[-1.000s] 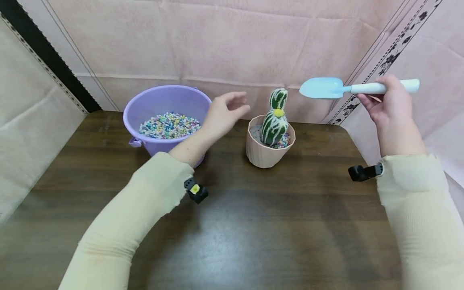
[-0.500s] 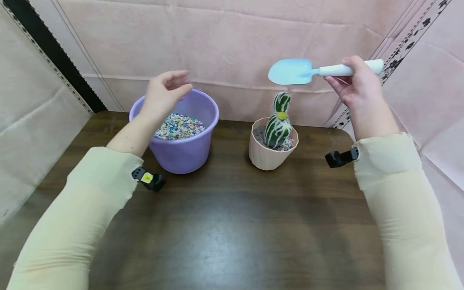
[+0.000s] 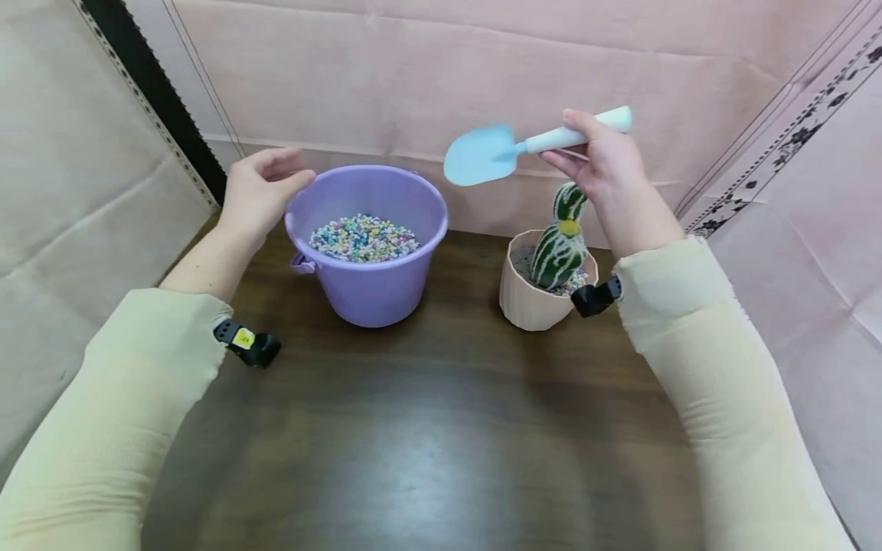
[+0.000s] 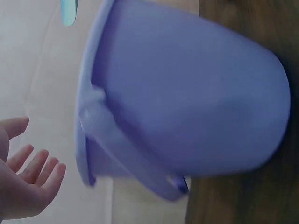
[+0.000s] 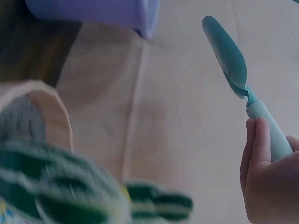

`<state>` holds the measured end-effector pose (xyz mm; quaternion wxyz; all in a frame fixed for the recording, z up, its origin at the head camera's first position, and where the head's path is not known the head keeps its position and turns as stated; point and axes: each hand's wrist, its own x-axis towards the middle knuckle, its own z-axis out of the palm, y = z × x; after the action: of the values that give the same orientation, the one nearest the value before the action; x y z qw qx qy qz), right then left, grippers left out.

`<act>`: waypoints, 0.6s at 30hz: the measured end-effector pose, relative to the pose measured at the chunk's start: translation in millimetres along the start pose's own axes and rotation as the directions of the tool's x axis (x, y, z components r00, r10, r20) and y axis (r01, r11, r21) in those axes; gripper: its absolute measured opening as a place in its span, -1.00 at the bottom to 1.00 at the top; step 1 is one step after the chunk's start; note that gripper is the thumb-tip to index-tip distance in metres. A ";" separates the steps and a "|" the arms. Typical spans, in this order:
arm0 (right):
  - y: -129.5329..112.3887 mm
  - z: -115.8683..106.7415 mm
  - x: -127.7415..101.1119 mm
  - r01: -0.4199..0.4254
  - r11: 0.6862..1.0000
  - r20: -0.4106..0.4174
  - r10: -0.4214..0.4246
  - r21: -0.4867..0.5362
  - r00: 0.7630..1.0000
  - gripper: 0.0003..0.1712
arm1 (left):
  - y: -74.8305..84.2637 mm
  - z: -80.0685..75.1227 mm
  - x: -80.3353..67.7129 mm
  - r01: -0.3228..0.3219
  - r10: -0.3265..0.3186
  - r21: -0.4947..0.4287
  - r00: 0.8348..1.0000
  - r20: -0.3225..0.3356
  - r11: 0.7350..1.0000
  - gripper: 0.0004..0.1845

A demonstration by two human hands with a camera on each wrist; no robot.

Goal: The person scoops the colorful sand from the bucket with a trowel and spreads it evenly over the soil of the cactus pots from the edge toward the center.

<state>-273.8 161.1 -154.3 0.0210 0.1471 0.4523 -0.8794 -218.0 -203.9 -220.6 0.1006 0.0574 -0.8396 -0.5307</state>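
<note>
A purple bucket (image 3: 368, 287) of coloured pebbles (image 3: 364, 236) stands on the dark wooden table (image 3: 427, 428). To its right a pink ribbed pot (image 3: 532, 304) holds a green-and-white cactus (image 3: 560, 245). My right hand (image 3: 598, 164) grips the white handle of a light blue trowel (image 3: 482, 153), its blade in the air above the bucket's right rim. My left hand (image 3: 260, 193) hovers open just left of the bucket's rim, not touching it. The left wrist view shows the bucket (image 4: 187, 102) side-on and my open left hand (image 4: 25, 186). The right wrist view shows the trowel (image 5: 236, 79) and the blurred cactus (image 5: 70, 196).
Pink cloth (image 3: 441, 76) hangs close behind the table, with more cloth on the right. Beige cloth (image 3: 62, 199) and a dark strip (image 3: 158, 99) bound the left side. The bucket has a small handle lug (image 3: 303, 264) on its left. Bare tabletop stretches in front of both containers.
My right hand has carried the trowel left, from right of the cactus to above the bucket's right rim. My left hand has swung from near the pot to the bucket's left side.
</note>
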 end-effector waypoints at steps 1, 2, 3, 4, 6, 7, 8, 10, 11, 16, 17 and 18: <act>5.3 3.4 -0.1 0.002 1.000 0.011 -0.002 -0.017 1.000 -0.84 | -3.2 -2.2 0.2 0.015 -0.015 0.010 1.000 -0.012 1.000 -0.40; 10.5 6.4 -0.2 0.005 0.999 0.019 -0.004 -0.040 1.000 -0.84 | -6.5 -4.0 0.1 0.030 -0.030 0.017 0.999 -0.020 0.999 -0.39; 15.6 9.0 -0.4 0.007 0.998 0.022 -0.005 -0.062 1.000 -0.84 | -10.2 -5.4 0.0 0.042 -0.042 0.021 0.999 -0.024 0.999 -0.39; 20.3 10.7 -1.0 0.010 0.996 0.018 -0.009 -0.086 1.000 -0.83 | -13.8 -5.8 -0.2 0.055 -0.055 0.024 0.998 -0.020 0.998 -0.38; 29.4 13.8 -1.6 0.017 0.990 0.008 -0.015 -0.142 1.000 -0.79 | -21.3 -5.1 -1.2 0.074 -0.074 0.029 0.997 -0.002 0.997 -0.37; 33.5 15.2 -1.8 0.016 0.985 0.001 -0.016 -0.172 1.000 -0.77 | -24.9 -3.5 -2.0 0.077 -0.078 0.034 0.997 0.012 0.996 -0.37; 37.5 16.9 -2.0 0.013 0.979 -0.006 -0.015 -0.202 1.000 -0.75 | -28.3 -2.0 -2.9 0.082 -0.084 0.035 0.996 0.031 0.996 -0.36; 45.2 20.3 -1.6 0.010 0.963 -0.013 -0.014 -0.268 1.000 -0.71 | -33.8 1.8 -4.4 0.095 -0.096 0.018 0.993 0.067 0.995 -0.36; 49.2 22.2 -1.0 0.012 0.953 -0.012 -0.016 -0.303 1.000 -0.70 | -35.7 3.6 -5.2 0.100 -0.100 0.010 0.992 0.079 0.995 -0.36; 72.5 31.8 1.9 0.104 0.864 0.045 -0.094 -0.492 0.995 -0.73 | -37.6 9.2 -9.0 0.096 -0.092 -0.034 0.991 0.098 0.995 -0.43; 77.9 33.4 2.7 0.134 0.834 0.062 -0.119 -0.536 0.991 -0.75 | -37.2 9.5 -9.9 0.097 -0.093 -0.037 0.991 0.098 0.995 -0.44; 83.6 34.9 3.4 0.167 0.785 0.079 -0.150 -0.596 0.986 -0.77 | -36.7 9.8 -10.9 0.099 -0.094 -0.043 0.991 0.100 0.994 -0.45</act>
<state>-271.2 84.1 -202.1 -0.0011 0.0826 0.7178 -0.6913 -210.0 -208.8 -259.0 0.0348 0.0695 -0.8269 -0.5569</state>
